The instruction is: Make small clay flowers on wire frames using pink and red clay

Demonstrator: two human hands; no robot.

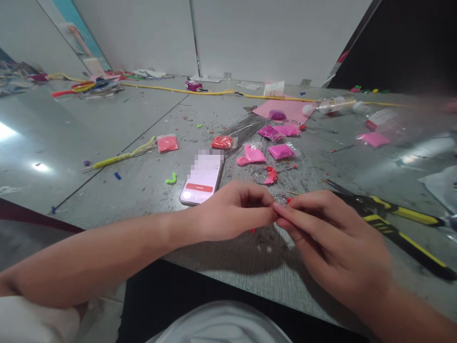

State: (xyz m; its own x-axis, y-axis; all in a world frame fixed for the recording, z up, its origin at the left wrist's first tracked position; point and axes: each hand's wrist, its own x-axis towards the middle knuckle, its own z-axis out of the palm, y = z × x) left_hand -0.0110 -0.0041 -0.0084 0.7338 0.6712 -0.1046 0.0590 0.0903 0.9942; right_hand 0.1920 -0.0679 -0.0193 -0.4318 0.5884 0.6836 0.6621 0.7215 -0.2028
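Note:
My left hand (239,209) and my right hand (332,238) meet fingertip to fingertip above the near part of the grey table. Both are closed in a pinch, and whatever lies between the fingertips is too small or hidden to name. A bit of red (289,200) shows just behind the right fingers. Beyond the hands lies a wire ring with red and pink clay-like pieces (271,175) on it. Left of it is an opened packet of pink clay-like material (252,155). A phone (202,181) with a lit screen rests beside my left hand.
Yellow-and-black pliers (403,233) lie right of my right hand. Several small packets, including a red one (223,142) and a magenta one (282,151), sit farther back near a pink sheet (285,108). A yellow cable (171,90) crosses the back. Yellow-wrapped wires (117,159) lie left.

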